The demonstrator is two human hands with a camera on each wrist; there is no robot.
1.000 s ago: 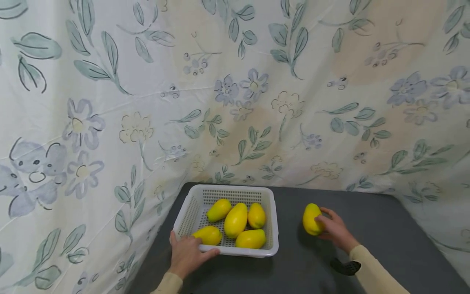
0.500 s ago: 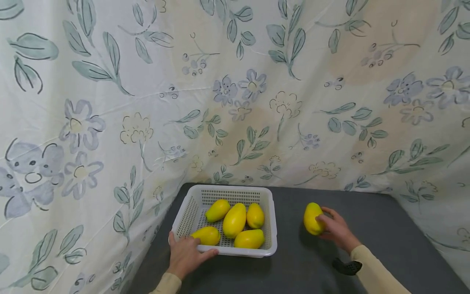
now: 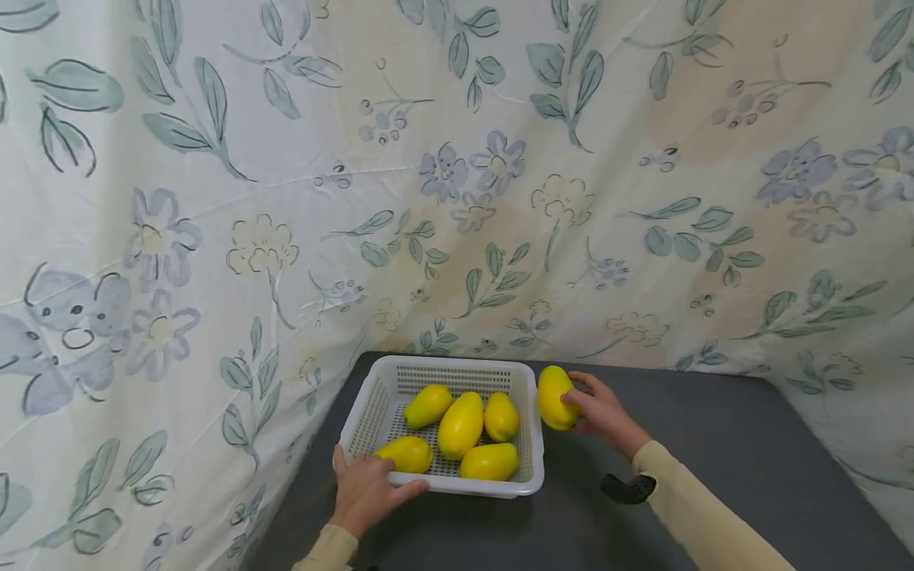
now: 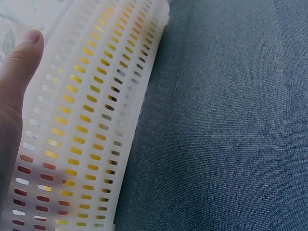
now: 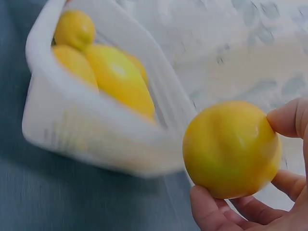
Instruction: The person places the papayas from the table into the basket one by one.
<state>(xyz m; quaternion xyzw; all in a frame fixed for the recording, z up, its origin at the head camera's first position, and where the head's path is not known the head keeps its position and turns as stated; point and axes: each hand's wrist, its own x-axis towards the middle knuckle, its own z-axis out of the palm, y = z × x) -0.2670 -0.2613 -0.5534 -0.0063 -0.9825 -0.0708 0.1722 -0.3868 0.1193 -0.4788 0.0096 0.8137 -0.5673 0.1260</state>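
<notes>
A white plastic basket (image 3: 481, 488) with slotted walls holds several yellow papayas (image 3: 460, 427). My left hand (image 3: 362, 493) grips its front left corner, with the fingers over the rim and inside, beside a papaya. The left thumb (image 4: 21, 62) lies along the outside, and the fingers show dimly through the slots. In my right hand (image 3: 605, 414) is another yellow papaya (image 3: 555, 398), pinched between thumb and fingertips. This papaya is upright just right of the basket's right rim, overlapping it slightly in the head view; the right wrist view shows its rounded end (image 5: 231, 149).
A dark grey tabletop (image 3: 685, 444) extends in front of and right of the basket. Pale floral fabric (image 3: 457, 198) hangs behind the table and along its left side. A black band (image 3: 628, 488) sits at the right wrist.
My right hand has carried its papaya leftward and slightly up, from over the table to the basket's right rim. The left hand and basket have stayed in place.
</notes>
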